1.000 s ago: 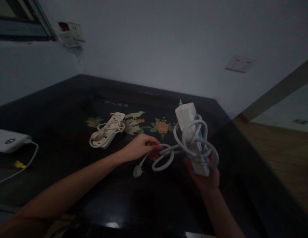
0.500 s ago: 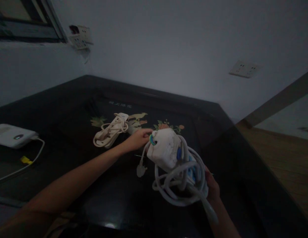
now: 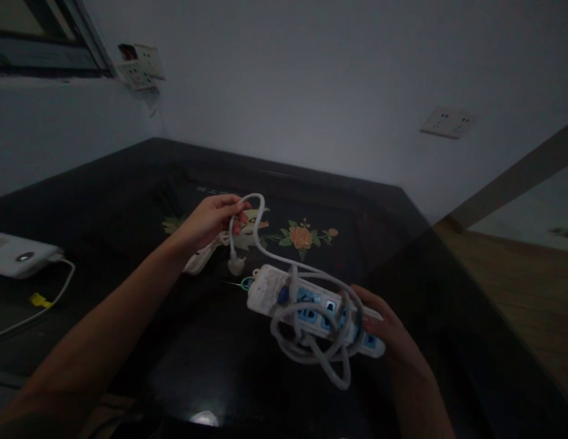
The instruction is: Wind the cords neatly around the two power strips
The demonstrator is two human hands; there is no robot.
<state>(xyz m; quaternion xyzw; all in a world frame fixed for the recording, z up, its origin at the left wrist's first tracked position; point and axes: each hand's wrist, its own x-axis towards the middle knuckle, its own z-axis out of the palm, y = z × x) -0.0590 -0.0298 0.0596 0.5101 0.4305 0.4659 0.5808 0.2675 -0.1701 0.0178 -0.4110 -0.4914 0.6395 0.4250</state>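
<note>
A white power strip [image 3: 268,289] with blue sockets is tilted over the dark table, its grey-white cord [image 3: 306,356] looped loosely around it. My right hand [image 3: 379,317] grips the strip's right end. My left hand [image 3: 222,216] pinches the cord near its plug [image 3: 237,263], which dangles below the fingers. From there a bend of cord runs back to the strip. A small green-blue loop [image 3: 246,283] hangs at the strip's left end. Behind my left hand lies a second white power strip [image 3: 199,261], partly hidden by the hand and wrist.
The black glossy table [image 3: 210,353] carries a printed flower pattern [image 3: 302,236]. On the left sits a white device [image 3: 22,256] with a cable and yellow tag [image 3: 40,300]. Wall sockets [image 3: 448,122] are at the right, others [image 3: 140,67] near the window.
My left hand has moved up and left, drawing the plug end of the cord away from the strip. The strip has turned, and its blue sockets now face up.
</note>
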